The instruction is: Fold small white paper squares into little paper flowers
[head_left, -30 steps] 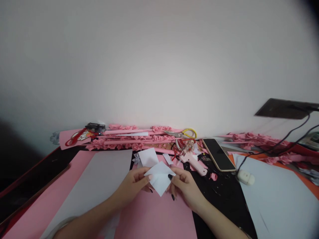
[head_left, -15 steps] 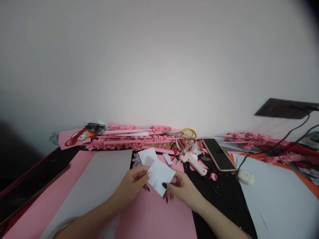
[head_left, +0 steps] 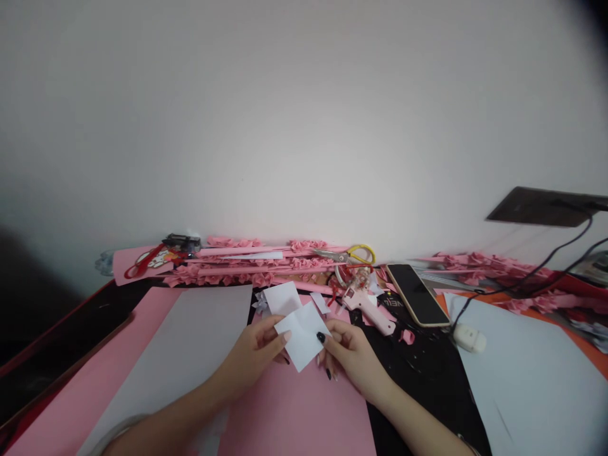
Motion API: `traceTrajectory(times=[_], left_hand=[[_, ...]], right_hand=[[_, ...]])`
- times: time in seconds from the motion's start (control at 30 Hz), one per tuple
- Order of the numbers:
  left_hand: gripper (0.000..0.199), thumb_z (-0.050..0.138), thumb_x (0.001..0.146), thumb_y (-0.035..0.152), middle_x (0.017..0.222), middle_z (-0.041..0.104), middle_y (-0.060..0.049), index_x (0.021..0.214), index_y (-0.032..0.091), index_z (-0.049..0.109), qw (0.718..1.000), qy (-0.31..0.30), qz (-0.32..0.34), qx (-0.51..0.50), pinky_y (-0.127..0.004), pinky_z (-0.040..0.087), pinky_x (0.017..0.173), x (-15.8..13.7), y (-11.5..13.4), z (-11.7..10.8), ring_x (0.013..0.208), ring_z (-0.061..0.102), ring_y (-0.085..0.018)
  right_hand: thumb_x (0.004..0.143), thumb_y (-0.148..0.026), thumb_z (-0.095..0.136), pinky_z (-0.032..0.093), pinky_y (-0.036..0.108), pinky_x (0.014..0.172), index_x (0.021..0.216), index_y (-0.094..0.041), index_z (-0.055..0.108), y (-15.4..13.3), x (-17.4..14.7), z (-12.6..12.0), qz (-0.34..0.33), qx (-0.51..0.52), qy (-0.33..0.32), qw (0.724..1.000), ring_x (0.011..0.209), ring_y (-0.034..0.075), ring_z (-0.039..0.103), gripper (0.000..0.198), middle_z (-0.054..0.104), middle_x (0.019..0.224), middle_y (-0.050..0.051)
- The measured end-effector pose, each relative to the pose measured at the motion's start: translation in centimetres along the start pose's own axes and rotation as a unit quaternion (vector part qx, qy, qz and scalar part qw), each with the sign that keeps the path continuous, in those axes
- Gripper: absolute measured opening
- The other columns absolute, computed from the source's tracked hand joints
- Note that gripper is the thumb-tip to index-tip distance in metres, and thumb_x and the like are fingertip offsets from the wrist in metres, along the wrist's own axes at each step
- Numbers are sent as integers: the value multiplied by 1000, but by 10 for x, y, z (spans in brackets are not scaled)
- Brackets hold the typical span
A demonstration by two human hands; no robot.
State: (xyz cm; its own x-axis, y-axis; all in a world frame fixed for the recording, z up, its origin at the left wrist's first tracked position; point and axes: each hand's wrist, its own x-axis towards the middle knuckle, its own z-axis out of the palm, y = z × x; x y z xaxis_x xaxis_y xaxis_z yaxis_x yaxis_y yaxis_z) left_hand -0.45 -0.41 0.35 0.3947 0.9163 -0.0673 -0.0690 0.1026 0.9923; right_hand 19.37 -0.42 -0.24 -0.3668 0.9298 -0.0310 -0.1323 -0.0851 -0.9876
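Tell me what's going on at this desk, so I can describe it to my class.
A person is holding a small white paper square by opposite sides, left hand on one and right hand on the other, above a pink sheet. Another white square lies just beyond it. To the right are a pale pink glue gun and a phone; yellow-handled scissors lie near the wall, by pink paper flowers.

White paper square [head_left: 300, 343], turned cornerwise
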Motion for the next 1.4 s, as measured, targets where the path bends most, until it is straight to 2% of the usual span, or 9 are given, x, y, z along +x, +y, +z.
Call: traceTrajectory(times=[0.17, 0.47, 0.6, 0.73, 0.87, 1.03, 1.1, 1.2, 1.4], left_hand=[[28, 58, 80, 30, 80, 68, -4, 105, 17, 62, 999, 8, -11, -37, -26, 50, 64, 1, -1, -4, 72, 62, -17], [16, 64, 74, 24, 62, 67, -5, 83, 12, 69, 988, -5, -62, -139, -20, 46, 54, 0, 3, -5, 58, 61, -13], [14, 66, 73, 21, 65, 67, -5, 83, 13, 69, 971, -11, -80, -224, -19, 45, 55, 1, 3, -5, 60, 62, -12], [13, 66, 74, 21, 75, 68, -5, 86, 15, 68, 958, -15, -81, -276, -20, 45, 59, 2, 0, -7, 68, 64, -14], [16, 65, 75, 21, 78, 67, -5, 90, 15, 67, 957, -9, -69, -283, -21, 46, 60, 2, -2, -8, 69, 63, -13], [18, 64, 76, 26, 91, 67, -7, 92, 18, 67, 970, 6, -54, -236, -21, 46, 61, 1, 3, -5, 69, 61, -12], [20, 66, 74, 27, 88, 67, -6, 90, 16, 68, 984, 12, -42, -174, -20, 46, 60, 1, 6, -3, 68, 60, -12], [20, 62, 76, 31, 69, 65, -4, 85, 13, 68, 998, 17, -24, -56, -23, 47, 60, -1, 8, -1, 62, 60, -13], [28, 45, 85, 35, 53, 56, 1, 78, 15, 62, 989, 28, 85, 119, -23, 42, 53, -9, 6, 3, 50, 53, -12]], right_hand=[[81, -32, 58, 35, 13, 34, 77, -12, 55, -1, 0, 0, -10, 36, -9, 999, 33, 4, 48, 21, 61, 54, 0], [77, -18, 60, 43, 15, 37, 90, -10, 63, -5, -2, -2, 34, 219, -26, 975, 38, 9, 57, 16, 66, 56, 5], [74, -14, 55, 46, 16, 44, 92, -9, 66, -10, -4, -4, 52, 265, -40, 962, 51, 12, 63, 21, 70, 68, 10], [71, -14, 56, 47, 18, 48, 94, -14, 66, -12, -5, -5, 47, 291, -40, 955, 66, 17, 66, 24, 70, 80, 9], [72, -17, 65, 45, 16, 47, 94, -15, 66, -10, -3, -2, 36, 238, -8, 971, 67, 15, 66, 22, 68, 80, 7], [77, -33, 62, 45, 20, 46, 78, -11, 68, -9, -1, 1, -5, 66, 35, 997, 55, 13, 61, 22, 67, 74, 9], [80, -37, 58, 45, 22, 47, 74, -12, 66, -8, -2, 2, -26, 3, 33, 999, 52, 13, 59, 27, 66, 69, 8], [84, -38, 52, 44, 23, 47, 75, -13, 63, -7, -5, 2, -44, -56, 17, 997, 48, 13, 58, 28, 64, 64, 5], [91, -34, 39, 42, 23, 47, 76, -15, 58, -8, -11, 7, -75, -155, -48, 984, 48, 12, 57, 31, 61, 62, 3]])
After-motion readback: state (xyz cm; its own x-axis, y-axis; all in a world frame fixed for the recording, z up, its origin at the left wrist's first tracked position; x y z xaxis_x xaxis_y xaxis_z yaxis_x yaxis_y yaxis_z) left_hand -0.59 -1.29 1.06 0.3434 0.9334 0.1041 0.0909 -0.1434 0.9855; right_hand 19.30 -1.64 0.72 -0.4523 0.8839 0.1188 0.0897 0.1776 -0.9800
